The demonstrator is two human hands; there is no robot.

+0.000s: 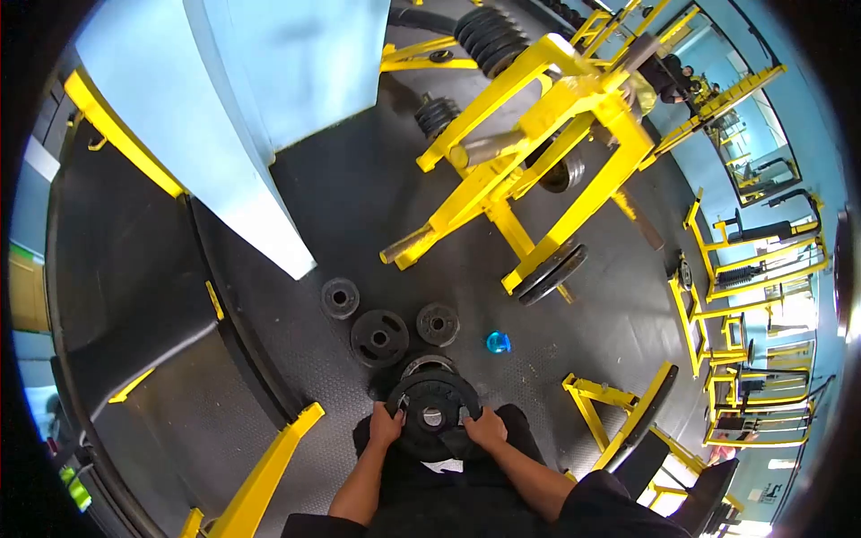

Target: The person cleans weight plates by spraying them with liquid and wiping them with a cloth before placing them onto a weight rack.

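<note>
Between both hands, close to my lap, is a black weight plate [453, 393] with a metal-ringed centre hole. My left hand [387, 423] grips its left rim, with fingers wrapped into a slot there. On the opposite side my right hand [485, 429] is closed on the rim in the same way. Just beyond it, partly hidden by the held plate, another round plate [429, 361] shows its upper edge. Farther out on the floor lie a large plate [365, 339], a smaller plate [438, 324] and another small plate [339, 298].
A blue bottle [499, 342] stands on the black floor right of the plates. Ahead rises a yellow plate rack [538, 152] loaded with weights. A padded bench [641, 417] is at right, a yellow frame [269, 466] at left, and a pale blue pillar [242, 170] beyond.
</note>
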